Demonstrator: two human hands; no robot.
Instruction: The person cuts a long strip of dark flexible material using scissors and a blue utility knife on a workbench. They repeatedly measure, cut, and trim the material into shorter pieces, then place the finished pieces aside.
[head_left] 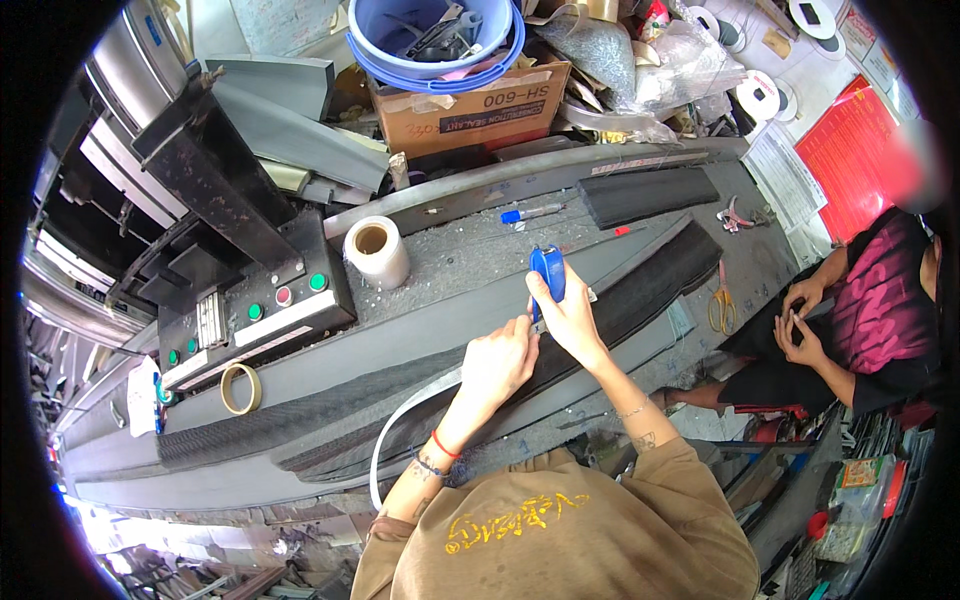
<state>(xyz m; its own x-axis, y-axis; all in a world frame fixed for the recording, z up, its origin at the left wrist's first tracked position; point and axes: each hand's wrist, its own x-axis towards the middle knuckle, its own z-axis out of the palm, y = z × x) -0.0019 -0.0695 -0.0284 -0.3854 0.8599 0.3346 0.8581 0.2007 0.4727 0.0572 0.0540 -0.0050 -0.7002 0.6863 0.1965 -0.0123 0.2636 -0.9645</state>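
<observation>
My right hand (569, 312) is closed around a blue tape measure (547, 270), held upright above the workbench. My left hand (499, 357) is pinched just below it, close to the tape measure's lower end. A pale flat strip (408, 405) runs from my left hand and curves down past my left forearm; whether it is the tape's blade or a separate band I cannot tell. Beneath both hands lies a long black mesh roll (640, 283), slanting across the grey bench (420, 325).
Further back stand a white roll (377, 252), a blue marker (532, 214) and a cardboard box (470, 108) under a blue bucket (430, 72). Yellow-handled scissors (722, 305) lie right, near a seated person (850, 330). At left are a machine with green buttons (256, 312) and a masking tape roll (240, 389).
</observation>
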